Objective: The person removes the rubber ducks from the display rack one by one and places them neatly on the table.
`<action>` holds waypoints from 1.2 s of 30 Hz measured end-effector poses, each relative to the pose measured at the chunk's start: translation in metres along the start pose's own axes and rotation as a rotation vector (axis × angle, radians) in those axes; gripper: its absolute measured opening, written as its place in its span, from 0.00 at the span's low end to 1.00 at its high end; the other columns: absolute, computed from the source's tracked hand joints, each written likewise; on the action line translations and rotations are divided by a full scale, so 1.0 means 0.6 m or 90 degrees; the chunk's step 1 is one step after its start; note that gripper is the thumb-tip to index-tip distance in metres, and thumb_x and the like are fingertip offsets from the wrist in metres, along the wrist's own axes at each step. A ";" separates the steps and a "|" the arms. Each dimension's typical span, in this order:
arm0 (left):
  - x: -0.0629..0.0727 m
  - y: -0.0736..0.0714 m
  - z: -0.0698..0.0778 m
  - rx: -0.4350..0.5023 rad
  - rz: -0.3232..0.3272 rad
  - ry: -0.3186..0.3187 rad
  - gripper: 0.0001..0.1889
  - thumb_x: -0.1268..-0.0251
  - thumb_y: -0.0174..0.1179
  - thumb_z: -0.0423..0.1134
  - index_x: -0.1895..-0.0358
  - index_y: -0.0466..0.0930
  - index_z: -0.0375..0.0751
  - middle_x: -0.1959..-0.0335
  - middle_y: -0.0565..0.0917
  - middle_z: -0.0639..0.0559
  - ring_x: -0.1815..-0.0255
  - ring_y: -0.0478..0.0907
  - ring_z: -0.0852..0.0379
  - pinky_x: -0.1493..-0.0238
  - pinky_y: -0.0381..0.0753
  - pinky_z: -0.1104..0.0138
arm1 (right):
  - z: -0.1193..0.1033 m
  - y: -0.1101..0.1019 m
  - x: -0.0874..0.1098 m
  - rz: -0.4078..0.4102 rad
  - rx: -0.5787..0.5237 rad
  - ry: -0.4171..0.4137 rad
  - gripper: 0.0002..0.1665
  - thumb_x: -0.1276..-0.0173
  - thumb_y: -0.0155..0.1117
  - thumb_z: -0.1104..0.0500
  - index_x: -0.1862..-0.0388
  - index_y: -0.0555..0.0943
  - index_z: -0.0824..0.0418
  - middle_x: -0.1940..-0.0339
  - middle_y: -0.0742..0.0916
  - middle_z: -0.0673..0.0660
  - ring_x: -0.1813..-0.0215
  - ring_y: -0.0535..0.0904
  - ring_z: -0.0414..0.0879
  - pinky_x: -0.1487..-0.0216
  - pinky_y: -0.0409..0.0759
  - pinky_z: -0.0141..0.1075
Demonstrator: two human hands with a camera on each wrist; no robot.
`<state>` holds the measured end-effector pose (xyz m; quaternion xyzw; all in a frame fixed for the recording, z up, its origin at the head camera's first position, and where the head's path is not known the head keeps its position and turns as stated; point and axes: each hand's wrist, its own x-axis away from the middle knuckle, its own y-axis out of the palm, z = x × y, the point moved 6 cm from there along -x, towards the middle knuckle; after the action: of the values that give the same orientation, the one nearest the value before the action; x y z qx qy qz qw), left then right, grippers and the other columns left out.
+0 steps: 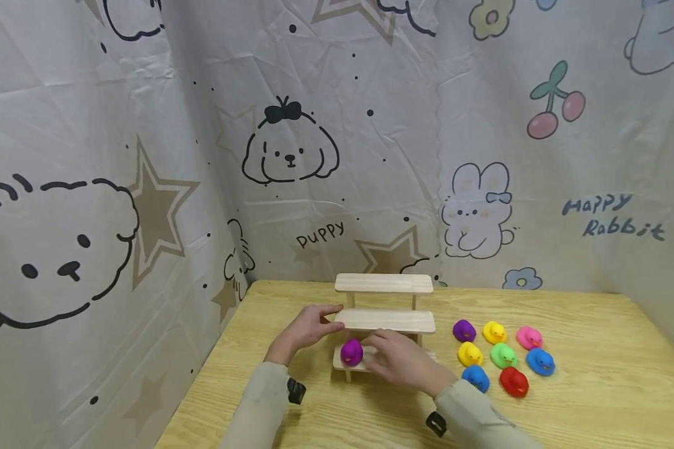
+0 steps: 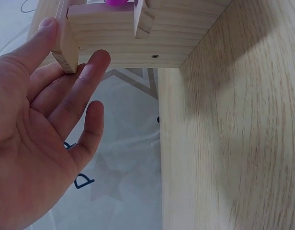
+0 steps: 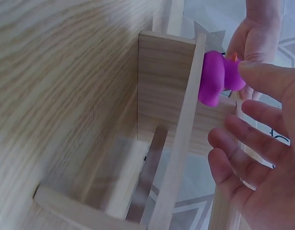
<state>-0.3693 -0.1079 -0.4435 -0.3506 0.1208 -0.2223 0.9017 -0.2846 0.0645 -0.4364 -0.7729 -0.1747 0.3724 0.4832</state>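
A three-tier wooden shelf (image 1: 384,320) stands on the table. On the left end of its lowest tier sits a purple rubber duck (image 1: 351,353). My left hand (image 1: 305,329) holds the left end of the middle tier, thumb on one face and fingers (image 2: 83,96) on the other. Beside the duck is my right hand (image 1: 399,358), its fingers loosely bent and not wrapped around it. In the right wrist view the thumb (image 3: 262,76) overlaps the duck's head; whether it touches I cannot tell.
Right of the shelf, several rubber ducks sit in loose rows, among them a purple duck (image 1: 463,330), a green duck (image 1: 503,356), a pink duck (image 1: 530,337) and a red duck (image 1: 514,381). A printed curtain (image 1: 393,156) hangs behind the wooden table (image 1: 595,362).
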 end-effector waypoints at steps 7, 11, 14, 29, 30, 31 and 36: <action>0.002 -0.001 0.000 0.003 0.000 -0.003 0.27 0.35 0.60 0.48 0.35 0.71 0.40 0.38 0.74 0.46 0.55 0.80 0.54 0.57 0.80 0.63 | -0.006 0.013 -0.017 0.010 -0.011 -0.006 0.22 0.41 0.71 0.50 0.50 0.80 0.57 0.57 0.82 0.50 0.58 0.79 0.44 0.54 0.78 0.38; 0.003 -0.002 0.000 0.006 0.001 -0.004 0.27 0.34 0.59 0.47 0.35 0.71 0.40 0.38 0.74 0.46 0.56 0.80 0.55 0.57 0.80 0.63 | -0.012 0.019 -0.023 0.003 -0.009 -0.003 0.23 0.42 0.71 0.50 0.50 0.80 0.57 0.58 0.81 0.49 0.59 0.79 0.42 0.56 0.78 0.37; 0.004 -0.002 0.000 0.006 0.001 -0.005 0.27 0.34 0.59 0.47 0.35 0.71 0.40 0.38 0.74 0.45 0.56 0.80 0.55 0.57 0.80 0.62 | -0.014 0.024 -0.027 -0.009 0.003 0.004 0.23 0.40 0.70 0.48 0.49 0.79 0.56 0.56 0.81 0.49 0.58 0.79 0.40 0.56 0.78 0.36; 0.005 0.000 -0.001 0.011 0.002 -0.009 0.27 0.34 0.59 0.48 0.35 0.71 0.41 0.38 0.74 0.47 0.55 0.80 0.55 0.57 0.80 0.63 | -0.019 0.033 -0.036 -0.014 0.022 0.012 0.21 0.40 0.70 0.51 0.49 0.79 0.57 0.55 0.81 0.50 0.56 0.79 0.41 0.56 0.79 0.37; 0.004 0.000 -0.001 0.011 0.001 -0.011 0.27 0.34 0.59 0.48 0.35 0.71 0.42 0.38 0.74 0.47 0.55 0.80 0.55 0.57 0.80 0.63 | -0.020 0.033 -0.036 -0.013 0.022 0.015 0.21 0.40 0.70 0.52 0.50 0.79 0.57 0.56 0.81 0.49 0.56 0.79 0.41 0.56 0.79 0.37; 0.004 0.001 -0.002 0.012 0.001 -0.014 0.27 0.34 0.59 0.48 0.35 0.71 0.42 0.38 0.74 0.47 0.55 0.80 0.55 0.57 0.80 0.63 | -0.020 0.033 -0.036 -0.011 0.022 0.018 0.20 0.40 0.70 0.52 0.50 0.79 0.56 0.56 0.82 0.49 0.56 0.79 0.41 0.56 0.79 0.37; 0.003 0.001 -0.003 0.008 0.001 -0.012 0.27 0.34 0.59 0.48 0.35 0.71 0.42 0.37 0.74 0.48 0.54 0.80 0.54 0.57 0.80 0.63 | -0.019 0.035 -0.038 -0.012 0.028 0.028 0.20 0.40 0.70 0.52 0.51 0.79 0.56 0.58 0.82 0.48 0.57 0.79 0.41 0.58 0.79 0.37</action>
<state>-0.3682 -0.1096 -0.4453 -0.3473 0.1111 -0.2188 0.9051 -0.2931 0.0333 -0.4429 -0.7683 -0.1633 0.3544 0.5074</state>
